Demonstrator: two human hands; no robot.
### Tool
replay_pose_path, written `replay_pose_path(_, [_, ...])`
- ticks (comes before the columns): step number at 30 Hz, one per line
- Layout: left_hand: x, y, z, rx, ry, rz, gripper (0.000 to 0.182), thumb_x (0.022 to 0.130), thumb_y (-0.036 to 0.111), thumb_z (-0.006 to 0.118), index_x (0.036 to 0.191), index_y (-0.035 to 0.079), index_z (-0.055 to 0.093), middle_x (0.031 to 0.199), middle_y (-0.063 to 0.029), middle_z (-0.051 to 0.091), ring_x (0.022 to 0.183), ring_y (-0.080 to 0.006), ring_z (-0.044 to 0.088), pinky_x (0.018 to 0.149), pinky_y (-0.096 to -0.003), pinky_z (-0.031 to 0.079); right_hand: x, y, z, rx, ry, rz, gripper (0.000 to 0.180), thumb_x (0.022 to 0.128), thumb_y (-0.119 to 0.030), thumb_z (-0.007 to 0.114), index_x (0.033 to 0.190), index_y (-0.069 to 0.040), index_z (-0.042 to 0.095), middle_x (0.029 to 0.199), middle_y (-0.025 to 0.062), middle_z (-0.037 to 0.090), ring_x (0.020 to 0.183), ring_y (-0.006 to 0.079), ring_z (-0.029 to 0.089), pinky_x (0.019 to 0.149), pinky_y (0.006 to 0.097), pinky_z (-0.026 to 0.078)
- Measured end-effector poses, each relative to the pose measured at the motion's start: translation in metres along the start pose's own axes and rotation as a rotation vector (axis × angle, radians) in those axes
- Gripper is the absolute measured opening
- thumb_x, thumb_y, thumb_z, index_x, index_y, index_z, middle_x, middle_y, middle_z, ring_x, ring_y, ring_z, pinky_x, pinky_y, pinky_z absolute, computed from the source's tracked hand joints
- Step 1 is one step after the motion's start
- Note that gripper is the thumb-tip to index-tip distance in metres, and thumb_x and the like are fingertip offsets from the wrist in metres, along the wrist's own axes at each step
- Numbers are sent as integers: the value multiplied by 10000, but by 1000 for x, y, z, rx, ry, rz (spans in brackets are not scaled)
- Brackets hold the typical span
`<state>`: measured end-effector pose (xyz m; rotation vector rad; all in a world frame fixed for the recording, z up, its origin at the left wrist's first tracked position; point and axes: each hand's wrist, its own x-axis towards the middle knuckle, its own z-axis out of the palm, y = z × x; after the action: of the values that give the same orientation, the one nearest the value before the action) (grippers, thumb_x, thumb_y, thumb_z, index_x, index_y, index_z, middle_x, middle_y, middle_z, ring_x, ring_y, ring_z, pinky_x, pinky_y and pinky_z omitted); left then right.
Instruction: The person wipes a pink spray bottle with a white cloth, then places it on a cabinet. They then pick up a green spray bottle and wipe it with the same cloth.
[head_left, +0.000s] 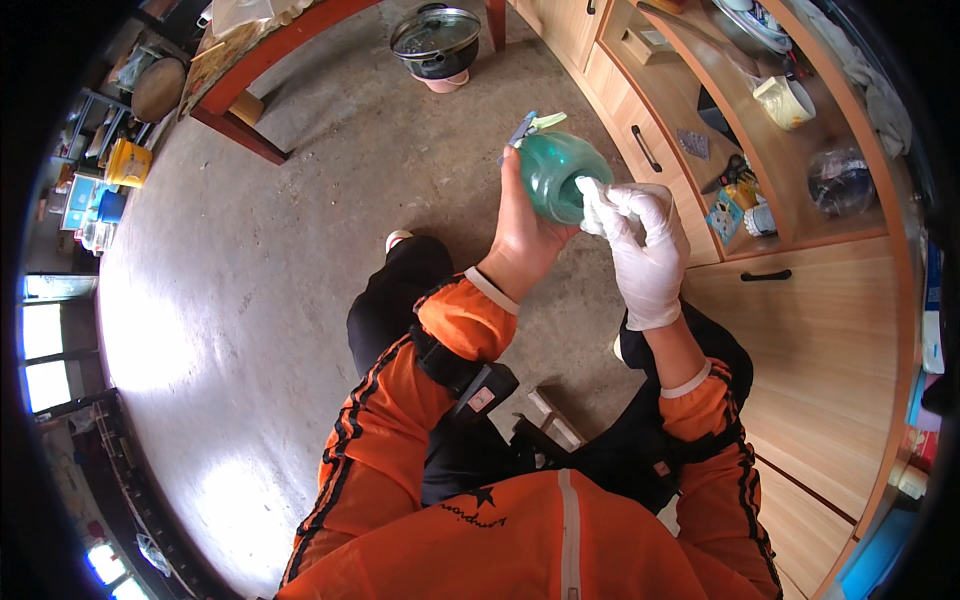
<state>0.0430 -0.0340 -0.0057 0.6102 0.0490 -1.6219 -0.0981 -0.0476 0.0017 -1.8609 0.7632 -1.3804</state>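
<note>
My bare left hand (519, 234) grips a translucent green plastic bottle (551, 169), held tilted above the floor. At its far end is a grey-blue and pale green part (534, 129) that looks like a spray head. The bottle's rounded near end, with a dark hollow in it, faces me. My right hand (646, 247), in a white glove, pinches a bunched white cloth or tissue (590, 204) against that hollow. How far the cloth reaches into the hollow is hidden. The thumb of my left hand lies along the bottle's left side.
Wooden cabinets (810, 322) line the right, with scissors (727, 174) and a cream mug (784, 101) on their shelves. Ahead, a lidded pan (436, 45) rests on a pink bucket (442, 81). A red-edged table (247, 82) stands front left, above the concrete floor (247, 247).
</note>
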Motion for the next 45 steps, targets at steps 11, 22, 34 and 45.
replay_pose_path(11, [-11, -2, 1, -29, -30, -92, 617, 972, 612, 413, 1254, 88, 578, 1238, -125, 639, 1158, -304, 569, 1072, -443, 401, 0, -11, 9, -707, -177, -409, 273, 765, -119, 759, 1007, -233, 708, 959, -63, 583, 856, 194, 564, 782, 376, 416])
replay_pose_path(22, [-7, 0, 6, -24, -51, -162, 659, 943, 618, 444, 1274, 65, 580, 1266, -155, 629, 1157, -340, 593, 1044, -481, 437, 0, -15, -9, -848, -121, -573, 299, 731, -281, 771, 1011, -351, 690, 871, -131, 522, 818, 111, 505, 808, 348, 376])
replay_pose_path(34, [-14, 7, 7, 23, -107, -203, 657, 960, 628, 384, 1372, 134, 515, 1365, -106, 570, 1256, -309, 558, 1019, -540, 491, 25, 0, -28, 219, 164, -84, 151, 923, 67, 634, 1032, -27, 587, 1006, 75, 569, 775, 140, 615, 597, 274, 533])
replay_pose_path(45, [-15, 0, 8, -7, -26, -163, 648, 952, 623, 394, 1344, 128, 540, 1334, -95, 595, 1238, -300, 558, 1075, -541, 425, 2, 6, -8, -71, 9, -178, 225, 884, 39, 684, 1078, -68, 646, 998, 73, 543, 794, 167, 629, 663, 277, 546])
